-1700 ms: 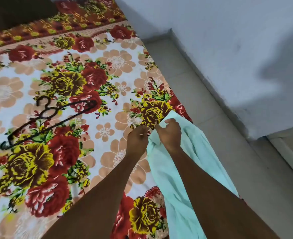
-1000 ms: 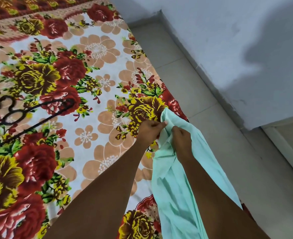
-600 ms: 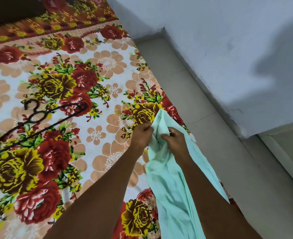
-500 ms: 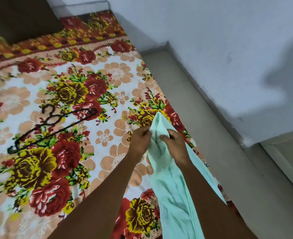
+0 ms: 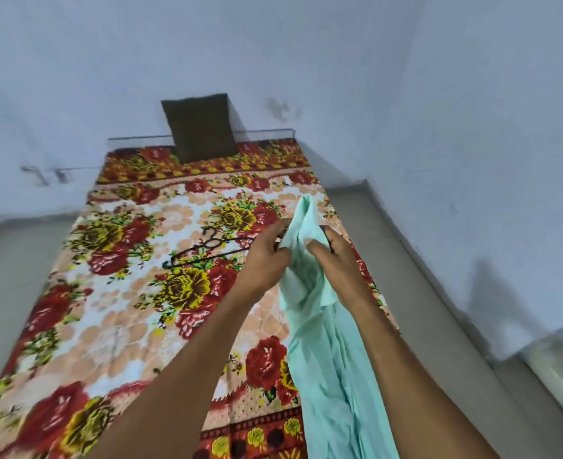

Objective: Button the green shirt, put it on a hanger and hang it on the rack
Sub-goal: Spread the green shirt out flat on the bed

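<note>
Pale blue walls meet a grey floor, and a bed under a floral bedsheet (image 5: 114, 326) runs away from the head camera toward a dark pillow (image 5: 200, 127) propped at twelve o'clock. On the sheet, at about ten o'clock from the hands, lies a black hanger (image 5: 207, 250), apart from the cloth. Over the bed's edge, at around five o'clock, the green shirt (image 5: 326, 359) hangs bunched from both hands. My left hand (image 5: 265, 256) pinches one edge of the fabric near the top; my right hand (image 5: 336, 256) grips the facing fold, fingers curled into it. No button or hole shows, so buttoning looks unfinished. To do it well, I judge, pull the two front edges flat and level, find the matching pair, and work downward one at a time
</note>
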